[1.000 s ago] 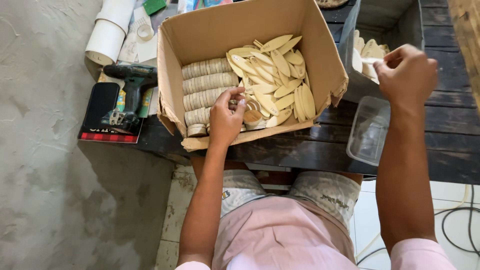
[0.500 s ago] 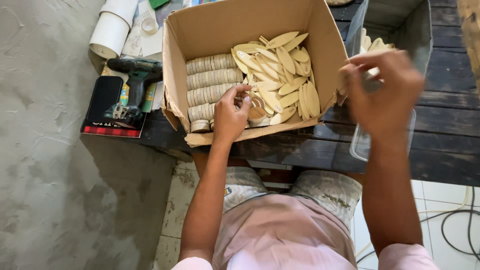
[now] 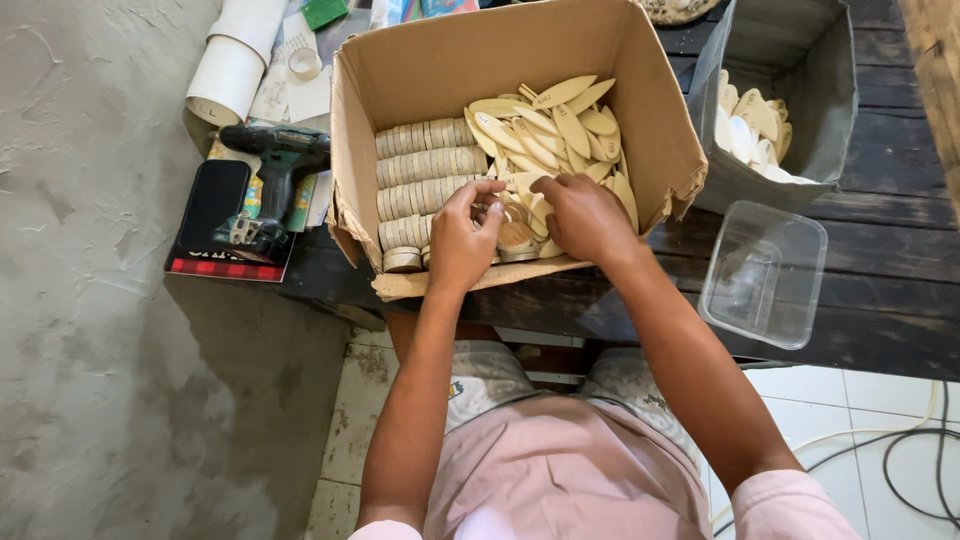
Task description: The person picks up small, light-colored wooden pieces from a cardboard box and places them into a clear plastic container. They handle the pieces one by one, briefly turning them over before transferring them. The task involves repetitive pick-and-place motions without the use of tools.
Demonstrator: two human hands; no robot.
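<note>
An open cardboard box (image 3: 420, 55) sits on a dark wooden table (image 3: 880, 250). Inside it, rows of round wooden discs (image 3: 420, 165) stand on edge at the left. Leaf-shaped wooden pieces (image 3: 555, 125) are piled at the right. Both of my hands are in the box's near side. My left hand (image 3: 462, 235) pinches small wooden rings (image 3: 515, 232) near the front wall. My right hand (image 3: 585, 215) rests palm-down on the same loose pieces, its fingers curled over them. What lies under either palm is hidden.
A grey bin (image 3: 790, 95) with pale leaf-shaped pieces stands right of the box. A clear plastic tub (image 3: 765, 275) lies nearer me. A cordless drill (image 3: 275, 175) rests on a black case at the left, with white rolls (image 3: 235, 60) behind. Cables (image 3: 900, 450) trail on the tiled floor.
My right hand has come from the grey bin at the right, across the box's edge, down into the box beside my left hand. The left hand has stayed among the rings.
</note>
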